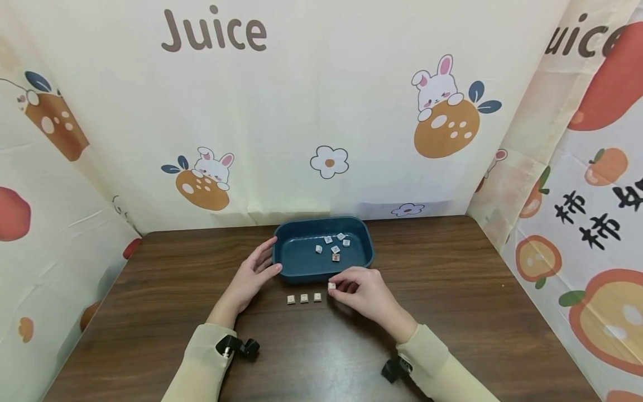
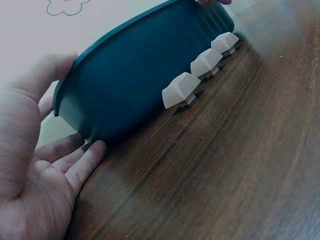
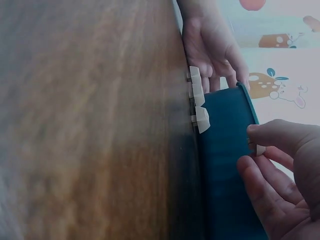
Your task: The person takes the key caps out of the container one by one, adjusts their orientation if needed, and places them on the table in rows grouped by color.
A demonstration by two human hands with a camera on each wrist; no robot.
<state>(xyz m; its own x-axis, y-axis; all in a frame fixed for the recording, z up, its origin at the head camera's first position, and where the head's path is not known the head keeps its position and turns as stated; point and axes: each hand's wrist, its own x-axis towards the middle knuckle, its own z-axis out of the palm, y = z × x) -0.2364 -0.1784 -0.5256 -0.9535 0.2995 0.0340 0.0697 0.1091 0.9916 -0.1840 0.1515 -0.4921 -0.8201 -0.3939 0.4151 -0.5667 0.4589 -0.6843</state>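
My right hand pinches a small white keycap between thumb and fingertips, just in front of the blue tray. In the right wrist view the held keycap is partly hidden by the fingers, level with the tray's rim. My left hand rests at the tray's left end, its thumb at the rim and its other fingers along the outer side. Three keycaps stand in a row before the tray: a left one, a middle one and a right one, stems down on the wood.
Several more keycaps lie loose inside the tray, mostly toward its right half. The brown wooden table spreads out on both sides. A printed cloth hangs behind the table's back edge, with more cloth at left and right.
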